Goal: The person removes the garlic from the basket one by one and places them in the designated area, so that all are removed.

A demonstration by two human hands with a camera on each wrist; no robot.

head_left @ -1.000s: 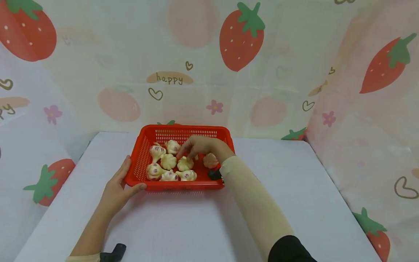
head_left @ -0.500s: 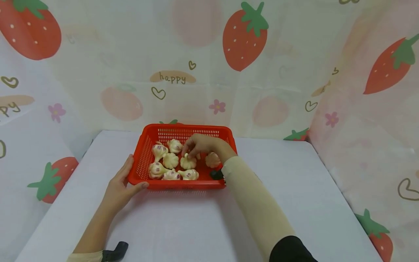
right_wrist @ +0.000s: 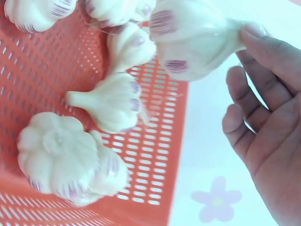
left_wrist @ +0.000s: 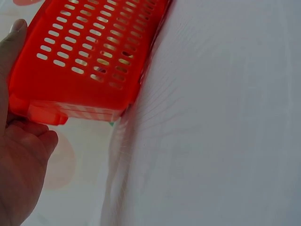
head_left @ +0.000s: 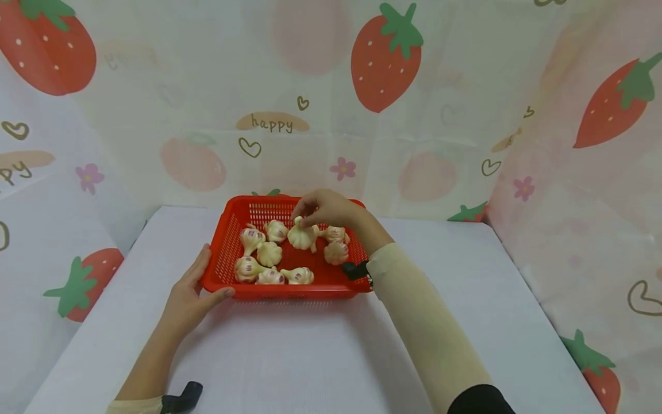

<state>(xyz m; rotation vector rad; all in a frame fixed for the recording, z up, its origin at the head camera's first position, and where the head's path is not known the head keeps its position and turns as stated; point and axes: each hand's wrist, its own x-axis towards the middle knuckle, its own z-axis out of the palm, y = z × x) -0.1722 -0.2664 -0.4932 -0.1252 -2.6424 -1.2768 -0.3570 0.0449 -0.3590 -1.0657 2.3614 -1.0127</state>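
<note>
A red plastic basket [head_left: 295, 292] with slotted sides stands on the white table, with several garlic bulbs inside it. My left hand [head_left: 186, 302] holds the basket's near left corner, thumb along the front rim and fingers on the left side. Above the basket floor, my right hand [head_left: 331, 208] pinches one garlic bulb [right_wrist: 193, 42] by its stem between thumb and fingers. The other fingers of that hand are loosely bent in the right wrist view. Two bulbs, one of them this garlic bulb [head_left: 337, 253], lie at the basket's right; the rest are toward the left and front.
The white-covered table [head_left: 289, 356] extends in front of the basket and to both sides. Behind it hangs a strawberry-print cloth [head_left: 320, 144], which also covers the left and right sides.
My right hand has taken hold of a garlic bulb in the middle of the basket and moved it up and back. My left hand stays at the basket's corner.
</note>
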